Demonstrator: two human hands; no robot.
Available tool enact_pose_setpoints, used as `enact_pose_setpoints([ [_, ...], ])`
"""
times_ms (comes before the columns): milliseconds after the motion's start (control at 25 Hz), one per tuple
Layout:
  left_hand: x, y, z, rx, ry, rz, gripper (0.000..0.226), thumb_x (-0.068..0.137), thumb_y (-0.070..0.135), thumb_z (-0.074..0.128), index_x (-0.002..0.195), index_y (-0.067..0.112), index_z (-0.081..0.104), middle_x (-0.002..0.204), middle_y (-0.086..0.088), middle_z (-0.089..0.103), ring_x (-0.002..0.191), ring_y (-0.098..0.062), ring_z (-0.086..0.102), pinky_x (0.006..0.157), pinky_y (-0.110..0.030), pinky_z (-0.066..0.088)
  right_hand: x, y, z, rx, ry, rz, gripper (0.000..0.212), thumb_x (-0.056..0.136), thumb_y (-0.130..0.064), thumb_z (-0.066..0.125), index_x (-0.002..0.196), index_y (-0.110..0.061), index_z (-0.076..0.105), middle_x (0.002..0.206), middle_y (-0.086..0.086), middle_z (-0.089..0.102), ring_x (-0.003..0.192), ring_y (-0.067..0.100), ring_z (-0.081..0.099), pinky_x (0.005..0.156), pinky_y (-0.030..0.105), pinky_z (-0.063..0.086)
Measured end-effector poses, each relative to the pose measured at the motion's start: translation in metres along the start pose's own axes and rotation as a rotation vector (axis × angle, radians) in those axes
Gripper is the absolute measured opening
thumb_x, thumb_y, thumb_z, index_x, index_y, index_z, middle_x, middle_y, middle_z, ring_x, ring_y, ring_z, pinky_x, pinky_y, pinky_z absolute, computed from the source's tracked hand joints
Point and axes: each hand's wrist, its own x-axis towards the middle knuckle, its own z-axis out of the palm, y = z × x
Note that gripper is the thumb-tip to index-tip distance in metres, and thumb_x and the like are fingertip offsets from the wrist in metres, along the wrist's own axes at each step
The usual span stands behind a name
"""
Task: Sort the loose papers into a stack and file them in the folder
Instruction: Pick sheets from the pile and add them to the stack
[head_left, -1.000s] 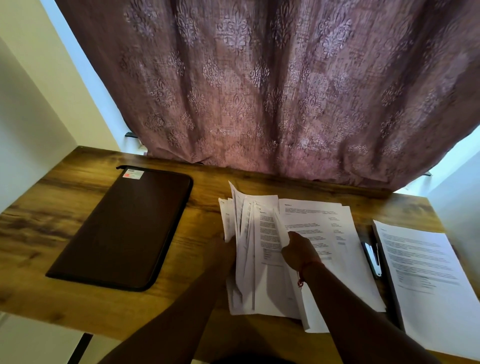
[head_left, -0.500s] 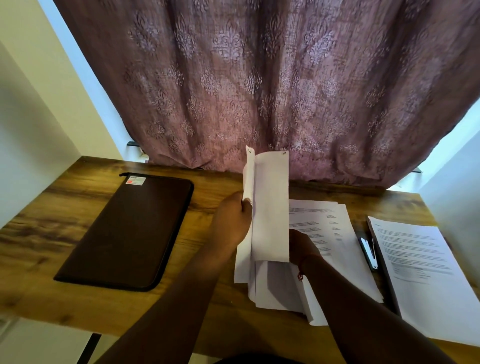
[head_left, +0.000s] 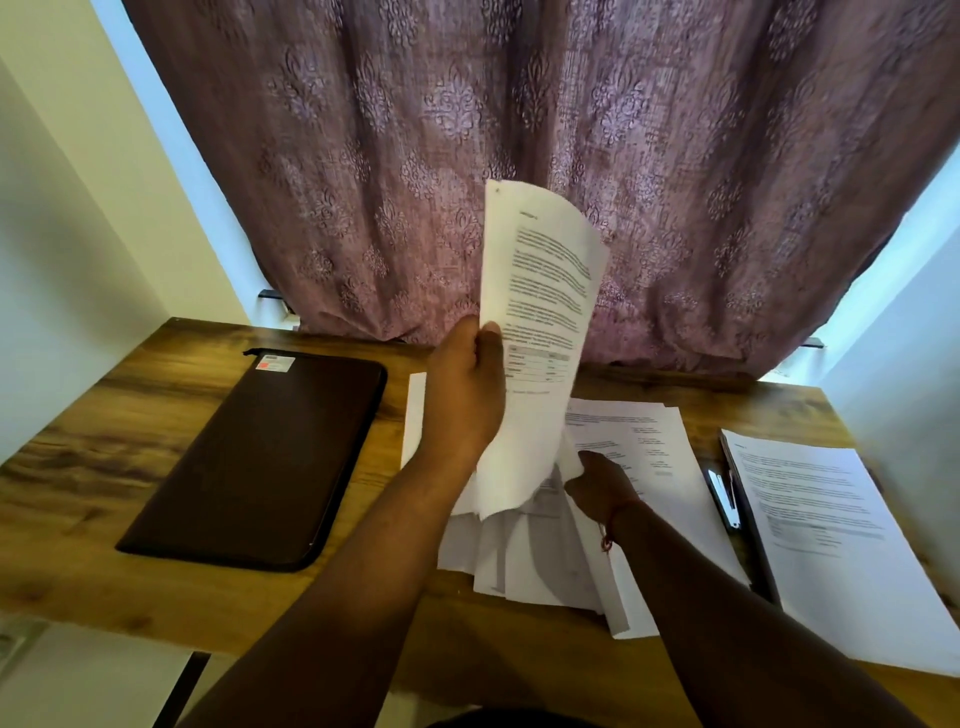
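Two hands work the papers: my left hand (head_left: 464, 400) grips a raised sheaf (head_left: 540, 322) upright, long axis vertical; my right hand (head_left: 597, 480) pinches its lower corner over the loose pile (head_left: 524, 556). Left of both, nearer my left hand, lies the closed folder (head_left: 260, 457), running near to far.

Two hands are seen, the left hand (head_left: 465, 400) and the right hand (head_left: 597, 486). One brown folder (head_left: 260, 457) is seen. One wooden table (head_left: 78, 493) and one curtain (head_left: 519, 156) are seen. The papers (head_left: 540, 322) cannot be counted.
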Motion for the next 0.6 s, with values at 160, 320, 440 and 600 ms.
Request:
enact_pose_setpoints([
  [160,0.003,-0.040,0.000,-0.204,0.006,-0.464,0.022,0.103,0.025,0.043,0.099,0.026,0.064,0.101,0.007,0.072,0.089,-0.007,0.067,0.074,-0.024,0.051,-0.005,0.001,-0.008,0.410,0.058,-0.090,0.021,0.100,-0.004,0.046,0.117,0.000,0.058,0.108,0.014,0.063,0.105,0.035,0.059,0.071,0.024,0.057],
  [320,-0.013,-0.103,0.006,0.121,-0.064,-0.663,0.025,0.105,0.023,0.036,0.110,0.011,0.057,0.111,-0.005,0.061,0.095,-0.017,0.058,0.082,-0.032,0.045,-0.002,0.015,-0.027,0.568,0.072,0.058,0.013,0.099,-0.014,0.050,0.100,-0.016,0.062,0.107,0.013,0.065,0.113,0.042,0.057,0.097,0.052,0.049],
  [440,-0.033,-0.141,0.000,0.368,-0.117,-0.669,0.031,0.106,0.022,0.037,0.121,0.002,0.056,0.119,-0.014,0.060,0.103,-0.028,0.058,0.089,-0.035,0.048,-0.010,0.020,-0.047,0.385,0.205,0.223,0.021,0.094,-0.018,0.057,0.113,-0.010,0.060,0.112,0.016,0.064,0.105,0.037,0.059,0.083,0.047,0.054],
  [600,-0.050,-0.176,-0.002,0.371,-0.167,-0.738,0.033,0.106,0.026,0.038,0.117,0.004,0.061,0.117,-0.011,0.063,0.096,-0.021,0.059,0.080,-0.031,0.050,-0.010,-0.001,-0.047,0.133,0.361,0.038,0.022,0.092,-0.017,0.054,0.112,-0.018,0.063,0.114,0.008,0.068,0.101,0.029,0.065,0.090,0.044,0.054],
])
